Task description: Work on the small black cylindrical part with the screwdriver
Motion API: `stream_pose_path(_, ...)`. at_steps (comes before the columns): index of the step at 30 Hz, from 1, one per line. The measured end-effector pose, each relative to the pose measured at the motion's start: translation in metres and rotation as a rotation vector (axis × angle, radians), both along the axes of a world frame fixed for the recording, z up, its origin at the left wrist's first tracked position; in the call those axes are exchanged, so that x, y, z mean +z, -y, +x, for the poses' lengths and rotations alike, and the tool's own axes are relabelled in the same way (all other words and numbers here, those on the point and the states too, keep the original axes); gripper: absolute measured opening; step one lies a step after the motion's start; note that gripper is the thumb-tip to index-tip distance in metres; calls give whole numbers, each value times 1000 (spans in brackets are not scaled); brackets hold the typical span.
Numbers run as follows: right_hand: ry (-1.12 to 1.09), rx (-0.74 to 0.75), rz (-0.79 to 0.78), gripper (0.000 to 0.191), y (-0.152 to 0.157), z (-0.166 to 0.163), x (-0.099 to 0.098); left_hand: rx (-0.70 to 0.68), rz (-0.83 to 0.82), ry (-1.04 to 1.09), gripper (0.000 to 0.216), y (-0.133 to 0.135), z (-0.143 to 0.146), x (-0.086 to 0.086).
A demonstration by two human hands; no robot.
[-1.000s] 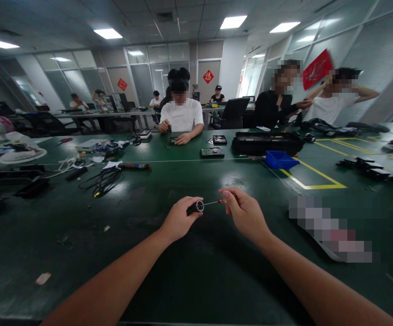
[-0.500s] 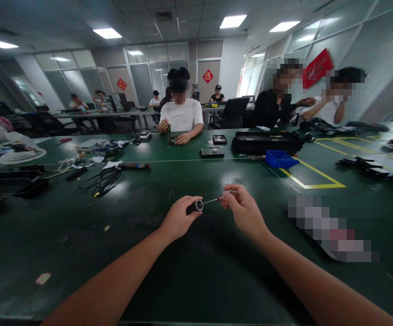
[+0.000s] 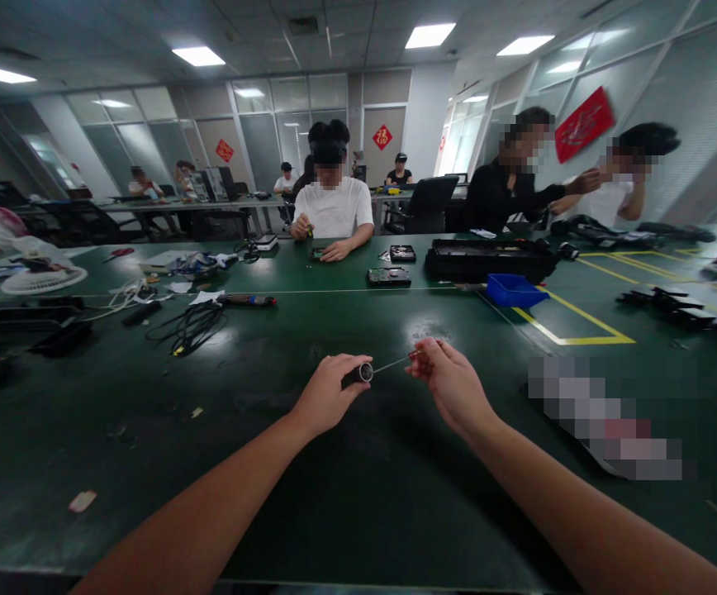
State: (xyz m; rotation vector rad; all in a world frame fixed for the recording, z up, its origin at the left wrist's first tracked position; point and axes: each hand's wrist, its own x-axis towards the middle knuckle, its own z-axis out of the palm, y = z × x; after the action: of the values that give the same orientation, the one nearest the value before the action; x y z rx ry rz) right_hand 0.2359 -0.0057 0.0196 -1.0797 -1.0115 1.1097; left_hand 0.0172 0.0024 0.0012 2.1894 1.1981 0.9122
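Note:
My left hand is closed around a small dark cylinder with a pale ring at its end, which faces right. In my right hand is a thin screwdriver, pinched by its reddish handle between thumb and fingers. Its slim metal shaft slants down left, and the tip meets the cylinder's ringed end or lies just in front of it; I cannot tell which. Both hands are held above the green table.
A pixelated object lies right of my right arm. Beyond my hands are a blue tray, a long black housing, a circuit board and an electric screwdriver with coiled cable. A person in white sits opposite.
My right hand has shifted slightly right, and its fingers are gathered more tightly on the screwdriver handle. The left hand still holds the cylinder in nearly the same place.

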Motion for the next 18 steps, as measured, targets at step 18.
stream_pose_path(18, 819, -61, 408, 17, 22, -5, 12, 2, -5, -75, 50, -1, 0, -5)
